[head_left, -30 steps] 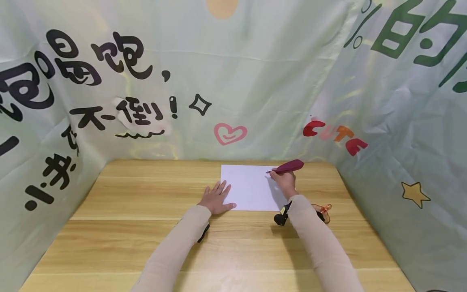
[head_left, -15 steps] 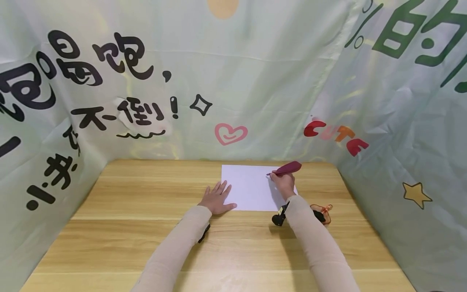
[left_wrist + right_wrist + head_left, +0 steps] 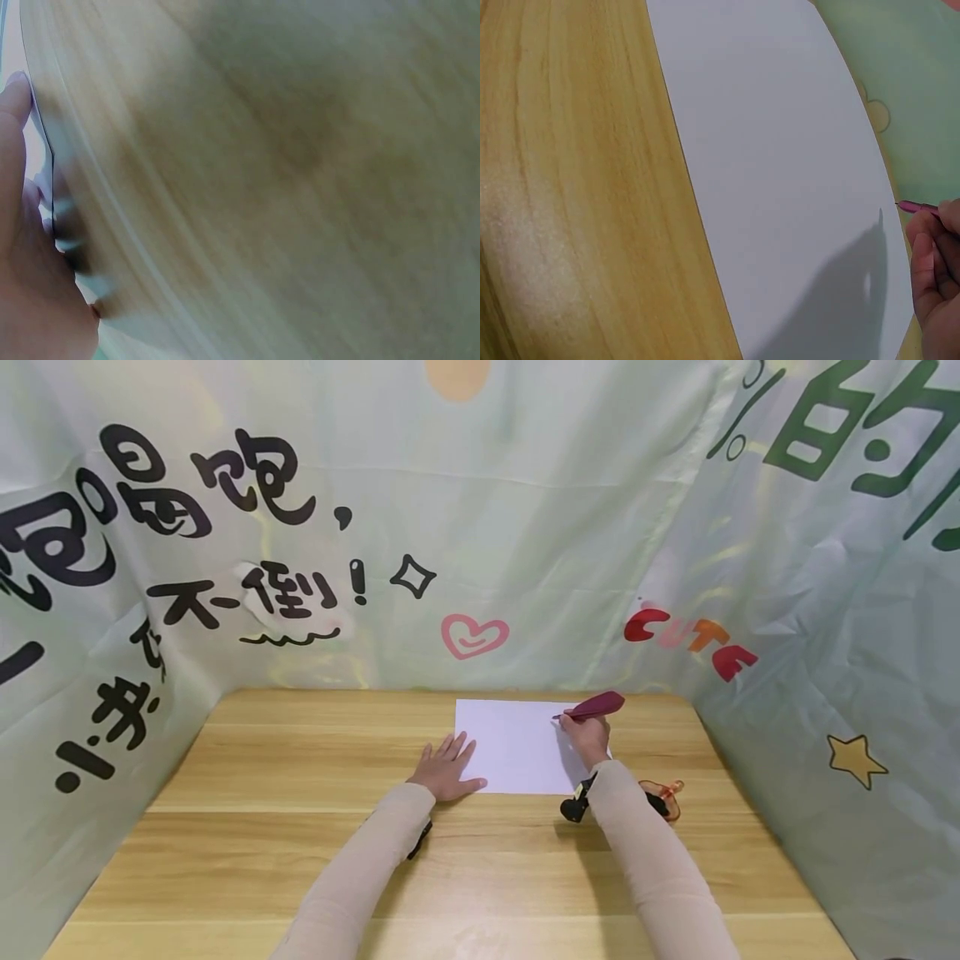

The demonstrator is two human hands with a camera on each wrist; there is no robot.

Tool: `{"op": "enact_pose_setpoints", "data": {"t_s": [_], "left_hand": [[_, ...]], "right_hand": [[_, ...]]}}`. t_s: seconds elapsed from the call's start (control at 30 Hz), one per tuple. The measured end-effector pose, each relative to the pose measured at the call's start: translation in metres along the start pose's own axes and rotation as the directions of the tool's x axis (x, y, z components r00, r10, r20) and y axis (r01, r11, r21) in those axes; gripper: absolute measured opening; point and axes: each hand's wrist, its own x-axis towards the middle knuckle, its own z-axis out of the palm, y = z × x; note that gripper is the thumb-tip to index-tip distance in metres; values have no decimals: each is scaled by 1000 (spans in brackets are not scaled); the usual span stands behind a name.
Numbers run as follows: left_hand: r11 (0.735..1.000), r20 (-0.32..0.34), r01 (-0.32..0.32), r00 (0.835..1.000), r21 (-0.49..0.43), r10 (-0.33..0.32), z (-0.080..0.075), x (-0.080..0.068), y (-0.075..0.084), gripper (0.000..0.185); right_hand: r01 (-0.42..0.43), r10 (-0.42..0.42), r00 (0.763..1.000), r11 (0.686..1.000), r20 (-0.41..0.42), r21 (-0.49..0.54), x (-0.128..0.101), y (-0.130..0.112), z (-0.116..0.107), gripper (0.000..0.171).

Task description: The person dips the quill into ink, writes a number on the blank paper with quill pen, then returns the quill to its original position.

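Your right hand (image 3: 587,739) is pinching the maroon feather pen (image 3: 596,705), nudging its tip slightly rightward near the white paper's (image 3: 510,745) far edge; your left hand (image 3: 444,768), flat-fingered, is still pinning the paper's near-left corner to the tabletop (image 3: 300,793).

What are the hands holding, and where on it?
The right hand grips a dark red feather pen low on its shaft, near the tip. The left hand holds nothing; it rests flat at the left edge of the white paper.

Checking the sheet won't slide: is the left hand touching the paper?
Touching. In the head view the left hand lies flat with fingers over the paper at its left edge.
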Motion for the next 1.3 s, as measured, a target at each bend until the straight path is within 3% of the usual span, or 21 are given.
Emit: {"op": "enact_pose_setpoints", "data": {"t_s": [0.13,0.37,0.57,0.8,1.17,1.3], "left_hand": [[1000,0,-2,1000,-2,2,2,1,-1,79],[1000,4,-3,1000,-3,3,2,1,-1,79],[1000,5,2,1000,-5,-2,-1,0,1,79],[999,33,16,999,29,-17,8,8,-6,84],[1000,23,15,1000,20,-16,11,11,-9,86],[1000,23,16,1000,25,-17,11,11,-9,85]], "right_hand": [[3,-3,1000,1000,-6,16,0,1,0,30],[64,-65,998,997,-18,-47,-3,7,2,29],[73,-74,997,996,-17,-44,-3,10,3,30],[76,-78,997,995,-25,-62,-2,14,5,29],[59,-59,998,998,-5,-24,-8,9,5,29],[101,-102,995,994,-16,-51,-9,8,9,28]]}}
